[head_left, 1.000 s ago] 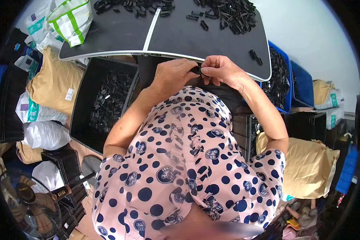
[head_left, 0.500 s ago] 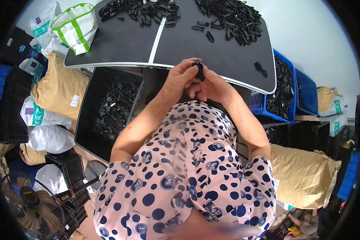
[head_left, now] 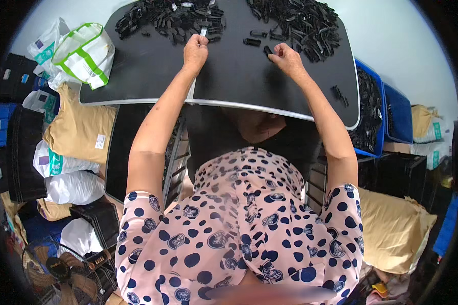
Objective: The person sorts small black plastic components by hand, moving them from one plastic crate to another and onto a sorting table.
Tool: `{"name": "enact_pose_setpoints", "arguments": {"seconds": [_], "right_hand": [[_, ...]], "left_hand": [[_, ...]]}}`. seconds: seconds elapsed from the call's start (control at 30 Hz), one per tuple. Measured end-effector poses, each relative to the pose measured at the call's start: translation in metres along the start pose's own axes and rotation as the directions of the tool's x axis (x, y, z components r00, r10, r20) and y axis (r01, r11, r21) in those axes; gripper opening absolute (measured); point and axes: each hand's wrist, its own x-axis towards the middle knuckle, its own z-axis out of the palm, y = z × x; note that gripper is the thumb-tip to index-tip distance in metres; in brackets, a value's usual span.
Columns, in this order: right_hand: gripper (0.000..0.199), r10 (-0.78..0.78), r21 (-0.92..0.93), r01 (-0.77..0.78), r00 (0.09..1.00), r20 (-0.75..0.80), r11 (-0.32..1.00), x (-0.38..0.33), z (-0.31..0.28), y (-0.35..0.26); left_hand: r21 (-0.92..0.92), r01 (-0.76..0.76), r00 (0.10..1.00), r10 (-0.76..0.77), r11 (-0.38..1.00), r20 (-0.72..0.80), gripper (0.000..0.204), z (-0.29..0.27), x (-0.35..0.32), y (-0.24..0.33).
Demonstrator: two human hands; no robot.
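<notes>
Over the black folding table point(head_left: 142, 86) both my arms reach forward. My left hand point(head_left: 195, 52) is at the front edge of the left pile of small black plastic parts point(head_left: 170, 23), by the white center seam. Its fingers are curled together, and what they pinch, if anything, is hidden. My right hand point(head_left: 288, 59) has thumb and fingertips closed on a single black plastic part point(head_left: 268, 52), in front of the right pile of black parts point(head_left: 313, 30). Two or three loose parts lie just left of it, one of them a dark elongated part point(head_left: 252, 42).
A white-and-green bag point(head_left: 86, 56) sits on the table's left corner. Blue bins point(head_left: 381, 119) with black parts stand right of the table. A black crate point(head_left: 124, 152) is at lower left, near a brown sack point(head_left: 81, 127) and a fan point(head_left: 58, 269). Another brown sack point(head_left: 397, 229) lies at right.
Both hands were together before my body around a black part. They have moved apart and forward, the left to the left pile, the right onto a loose part. The view has shifted slightly.
</notes>
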Motion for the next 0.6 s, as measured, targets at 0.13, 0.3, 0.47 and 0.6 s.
{"name": "enact_pose_setpoints", "arguments": {"seconds": [0.13,0.3,0.47,0.6], "right_hand": [[0.038,-0.106,-0.262,0.112,0.994,0.036,0.959,0.016,0.008,0.011],[0.041,-0.174,-0.295,0.230,0.963,0.204,0.927,0.021,0.012,0.012],[0.040,0.086,0.261,-0.195,0.923,0.375,0.945,-0.005,-0.009,-0.031],[0.029,0.099,0.748,-0.316,0.942,0.321,0.583,-0.029,-0.003,-0.033]], "left_hand": [[0.632,-0.353,0.923,0.367,0.690,0.116,0.022,0.001,0.015,0.006],[0.639,-0.490,0.872,0.326,0.593,0.366,0.023,0.007,0.022,0.014],[0.540,-0.395,0.913,0.254,0.743,0.319,0.024,0.007,0.005,0.007],[-0.164,0.342,0.862,-0.239,0.925,0.446,0.037,0.017,-0.021,0.030]]}}
